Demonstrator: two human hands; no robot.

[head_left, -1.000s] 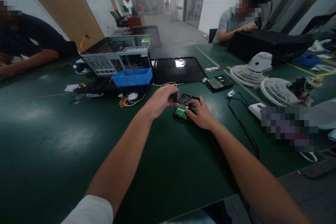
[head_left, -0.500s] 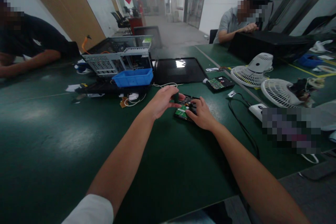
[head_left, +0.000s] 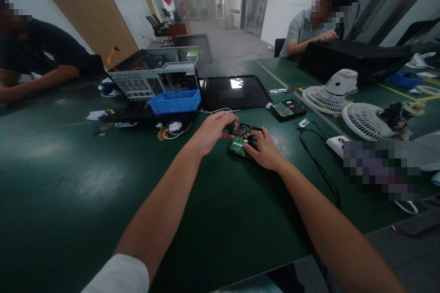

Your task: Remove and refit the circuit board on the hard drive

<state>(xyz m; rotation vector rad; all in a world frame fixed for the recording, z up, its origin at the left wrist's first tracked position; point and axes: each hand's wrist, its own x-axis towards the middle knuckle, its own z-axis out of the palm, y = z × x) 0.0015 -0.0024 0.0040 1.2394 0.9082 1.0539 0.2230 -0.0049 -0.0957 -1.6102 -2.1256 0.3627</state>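
Since the earlier frame, the left hand (head_left: pixel 216 131) has shifted its fingers slightly around a dark handle (head_left: pixel 231 128), tip indiscernible; the right hand (head_left: pixel 264 149), half spread, rests on the hard drive (head_left: pixel 237 146) between both. Screw work appears in hand, calling for steady alignment. Green table (head_left: pixel 213 219) lies beneath, grey floor (head_left: pixel 227 45) far beyond the hands.

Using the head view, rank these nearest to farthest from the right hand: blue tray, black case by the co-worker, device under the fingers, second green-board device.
Order from the right hand:
1. Device under the fingers: directly beneath.
2. Second green-board device: just beyond, slightly right.
3. Blue tray: beyond, left.
4. Black case: far side, right.
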